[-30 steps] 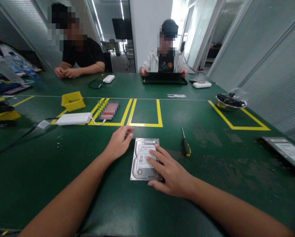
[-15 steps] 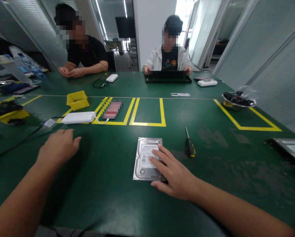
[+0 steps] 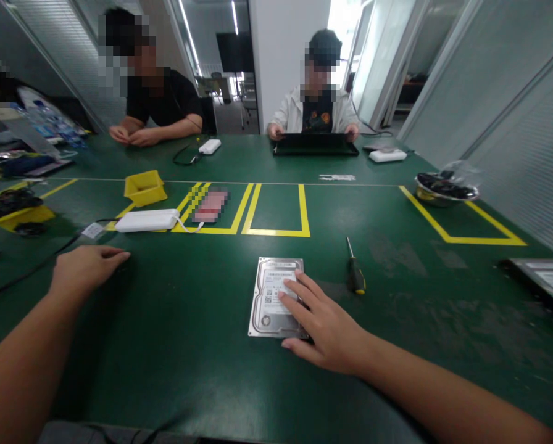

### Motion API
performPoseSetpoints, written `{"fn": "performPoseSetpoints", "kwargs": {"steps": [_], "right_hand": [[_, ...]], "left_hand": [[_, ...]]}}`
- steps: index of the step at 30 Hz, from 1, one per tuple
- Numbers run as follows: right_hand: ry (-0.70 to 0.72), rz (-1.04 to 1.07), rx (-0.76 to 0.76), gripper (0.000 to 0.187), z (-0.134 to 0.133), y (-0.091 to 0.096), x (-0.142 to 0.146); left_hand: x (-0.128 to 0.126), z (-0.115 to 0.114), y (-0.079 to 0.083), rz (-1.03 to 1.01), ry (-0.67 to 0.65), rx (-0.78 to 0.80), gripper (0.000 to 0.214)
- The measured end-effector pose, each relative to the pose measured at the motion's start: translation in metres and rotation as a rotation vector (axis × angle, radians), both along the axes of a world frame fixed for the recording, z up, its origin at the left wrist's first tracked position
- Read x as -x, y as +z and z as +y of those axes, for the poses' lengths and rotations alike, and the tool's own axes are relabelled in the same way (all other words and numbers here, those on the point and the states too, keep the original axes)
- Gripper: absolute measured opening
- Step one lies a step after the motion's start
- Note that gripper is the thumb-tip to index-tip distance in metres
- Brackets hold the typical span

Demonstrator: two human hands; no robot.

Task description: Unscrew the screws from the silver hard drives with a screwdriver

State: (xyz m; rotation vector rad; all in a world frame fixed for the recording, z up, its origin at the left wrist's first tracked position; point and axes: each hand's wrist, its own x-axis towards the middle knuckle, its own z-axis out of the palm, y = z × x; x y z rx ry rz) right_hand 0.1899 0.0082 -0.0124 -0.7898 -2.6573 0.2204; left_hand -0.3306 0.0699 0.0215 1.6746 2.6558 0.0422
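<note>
A silver hard drive (image 3: 262, 296) with a white label lies flat on the green table, near the middle. My right hand (image 3: 327, 320) rests over its right side, fingers spread across the label and thumb by the lower edge. Farther left, my left hand (image 3: 86, 269) is low over the table, thumb and fingertips drawn together; whether anything is between them is hidden. A screwdriver (image 3: 357, 271) with a black and yellow handle lies to the right of the drive.
A white power bank (image 3: 147, 220) is cabled to a pink phone-like object (image 3: 210, 206); a yellow bin (image 3: 145, 188) stands behind. At right are a metal bowl (image 3: 443, 197) of dark parts and another drive-like device (image 3: 542, 283). Two people sit opposite, one holding a dark panel (image 3: 316, 145).
My left hand has moved left, and its thumb and fingers have come together. My right hand stays on the hard drive.
</note>
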Motion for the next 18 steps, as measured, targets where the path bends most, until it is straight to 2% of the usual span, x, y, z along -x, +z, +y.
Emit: {"fn": "performPoseSetpoints", "kwargs": {"steps": [2,4,18], "right_hand": [[-0.001,-0.006,0.005,0.07,-0.001,0.0,0.0],[0.002,-0.005,0.009,0.07,-0.001,0.0,0.0],[0.01,0.011,0.022,0.069,0.0,0.002,-0.001]], "left_hand": [[-0.005,0.001,0.003,0.059,0.046,0.14,0.06],[-0.011,0.001,0.005,0.078,0.068,0.209,0.061],[-0.032,-0.003,0.012,0.092,0.016,0.197,0.057]]}}
